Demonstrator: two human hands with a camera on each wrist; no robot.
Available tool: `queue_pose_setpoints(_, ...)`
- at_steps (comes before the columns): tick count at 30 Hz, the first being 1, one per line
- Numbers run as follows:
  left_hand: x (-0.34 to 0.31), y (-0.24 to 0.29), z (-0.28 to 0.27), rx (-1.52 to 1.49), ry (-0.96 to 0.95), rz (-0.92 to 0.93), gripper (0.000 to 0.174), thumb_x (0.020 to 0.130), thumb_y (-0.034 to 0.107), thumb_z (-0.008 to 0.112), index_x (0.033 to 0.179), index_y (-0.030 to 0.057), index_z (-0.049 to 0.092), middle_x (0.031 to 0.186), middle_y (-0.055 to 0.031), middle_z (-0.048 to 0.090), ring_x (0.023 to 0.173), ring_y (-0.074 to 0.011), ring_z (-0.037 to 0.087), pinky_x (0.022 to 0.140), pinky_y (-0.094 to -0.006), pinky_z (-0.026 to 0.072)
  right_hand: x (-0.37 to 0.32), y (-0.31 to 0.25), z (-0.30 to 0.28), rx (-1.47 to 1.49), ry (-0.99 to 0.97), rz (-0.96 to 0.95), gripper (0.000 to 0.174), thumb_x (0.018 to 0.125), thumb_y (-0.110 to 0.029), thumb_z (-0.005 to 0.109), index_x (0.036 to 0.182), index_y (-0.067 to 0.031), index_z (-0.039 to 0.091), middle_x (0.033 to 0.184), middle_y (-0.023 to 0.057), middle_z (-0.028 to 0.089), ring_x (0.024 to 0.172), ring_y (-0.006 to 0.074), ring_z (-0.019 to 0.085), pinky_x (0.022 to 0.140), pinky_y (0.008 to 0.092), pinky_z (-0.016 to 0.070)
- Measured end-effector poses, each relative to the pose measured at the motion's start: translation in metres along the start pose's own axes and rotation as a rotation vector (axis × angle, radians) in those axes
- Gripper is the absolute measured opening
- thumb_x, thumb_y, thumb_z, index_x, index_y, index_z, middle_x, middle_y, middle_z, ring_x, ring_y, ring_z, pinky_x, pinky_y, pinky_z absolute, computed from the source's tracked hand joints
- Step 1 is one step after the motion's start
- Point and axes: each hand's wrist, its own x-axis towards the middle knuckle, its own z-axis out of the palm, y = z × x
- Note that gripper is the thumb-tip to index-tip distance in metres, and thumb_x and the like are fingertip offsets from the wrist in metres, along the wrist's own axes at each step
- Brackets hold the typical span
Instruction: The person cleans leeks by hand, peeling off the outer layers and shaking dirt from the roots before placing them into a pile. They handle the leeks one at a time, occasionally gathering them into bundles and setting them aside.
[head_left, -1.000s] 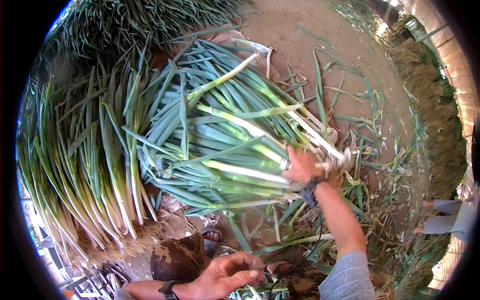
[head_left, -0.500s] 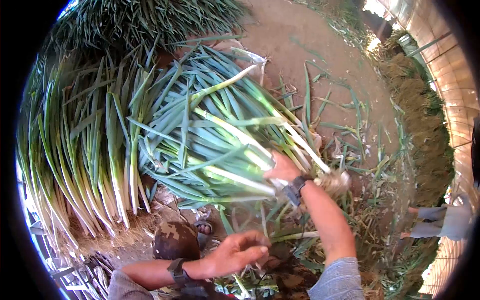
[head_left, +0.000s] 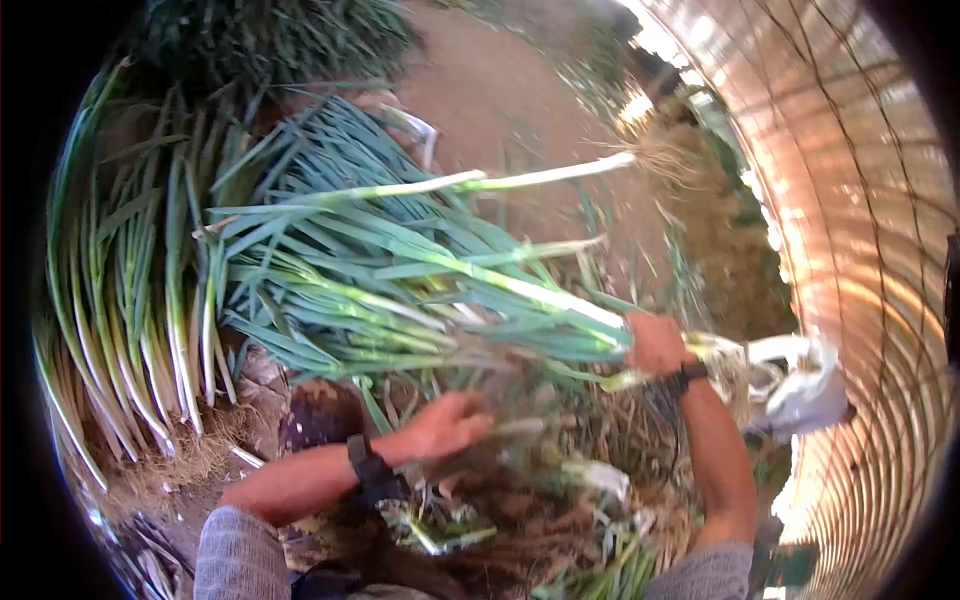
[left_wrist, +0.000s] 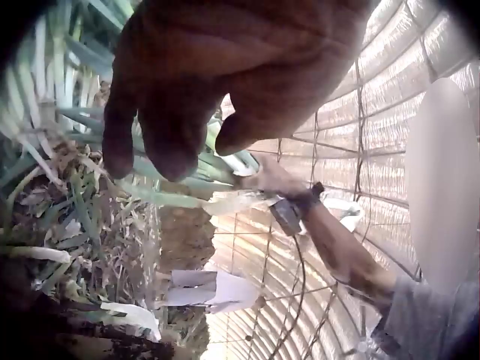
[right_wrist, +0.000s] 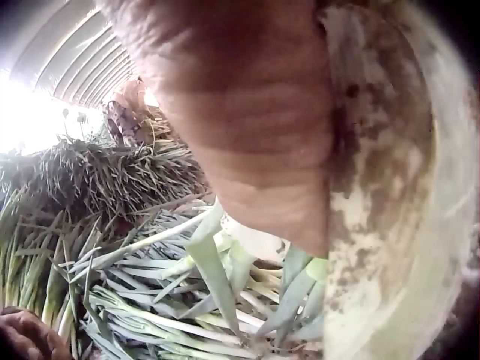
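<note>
Under an arched tunnel wall (head_left: 860,200), over a dirt floor (head_left: 500,90) strewn with trimmings (head_left: 560,520), right hand (head_left: 655,343) grips leek bundle (head_left: 400,280) by the pale stems, bundle roughly level, leaves pointing left. Left hand (head_left: 447,425) hovers below the bundle, fingers loosely curled, holding nothing. Stacked leeks (head_left: 130,300) lie at left, just beside the bundle's leaf tips.

The bare earth floor (head_left: 490,90) carries a row of leeks (head_left: 130,300) at left and loose trimmings (head_left: 600,480) nearer.
</note>
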Motion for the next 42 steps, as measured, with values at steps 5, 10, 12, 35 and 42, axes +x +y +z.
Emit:
queue_pose_setpoints(5,0.006,-0.018,0.014,0.032,-0.124,0.029,0.028,0.089,0.022,0.06,0.095,-0.0061,0.059,0.075,-0.0064,0.061,0.069,-0.0121,0.053,0.062,-0.0302,0.0454,-0.068,0.008,-0.035,-0.128,0.09,0.074,0.026,0.071,-0.012,0.066,0.096,-0.0079,0.063,0.095,0.0181,0.065,0.091,0.0379,0.063,0.081,0.0465,0.0495)
queue_pose_setpoints(10,0.013,-0.026,0.043,0.225,-0.19,0.083,0.029,0.089,0.022,0.061,0.098,-0.0052,0.059,0.08,-0.0092,0.062,0.074,-0.0144,0.055,0.066,-0.0342,0.0472,-0.141,0.036,-0.093,-0.316,0.274,0.103,0.024,0.069,-0.014,0.068,0.092,-0.0114,0.061,0.088,0.0124,0.064,0.087,0.0345,0.063,0.074,0.0452,0.0492)
queue_pose_setpoints(12,0.014,-0.04,0.051,0.15,-0.232,0.104,0.029,0.09,0.025,0.06,0.096,-0.0034,0.061,0.079,-0.0096,0.062,0.071,-0.0155,0.058,0.062,-0.0341,0.0472,-0.171,0.049,-0.115,-0.348,0.33,0.155,0.026,0.067,-0.012,0.069,0.092,-0.0105,0.06,0.086,0.0131,0.063,0.086,0.0351,0.062,0.074,0.046,0.049)
queue_pose_setpoints(35,0.069,-0.09,0.122,-1.064,-0.018,-0.397,0.059,0.088,0.046,0.059,0.127,0.0032,0.046,0.114,-0.0168,0.057,0.095,-0.0289,0.063,0.081,-0.0452,0.0566,-0.206,-0.167,0.196,0.762,0.386,-0.032,0.068,0.077,-0.024,0.073,0.131,0.0037,0.044,0.119,0.0259,0.055,0.109,0.0417,0.055,0.095,0.0478,0.0438)
queue_pose_setpoints(42,0.021,-0.15,0.091,-1.015,0.182,-0.513,0.038,0.087,0.031,0.064,0.113,0.0051,0.056,0.105,-0.0123,0.063,0.091,-0.0271,0.064,0.084,-0.0447,0.0557,-0.223,-0.142,0.219,1.382,-0.153,0.324,0.073,0.09,-0.04,0.059,0.141,0.0064,0.035,0.13,0.028,0.052,0.121,0.037,0.051,0.1,0.0441,0.0442)
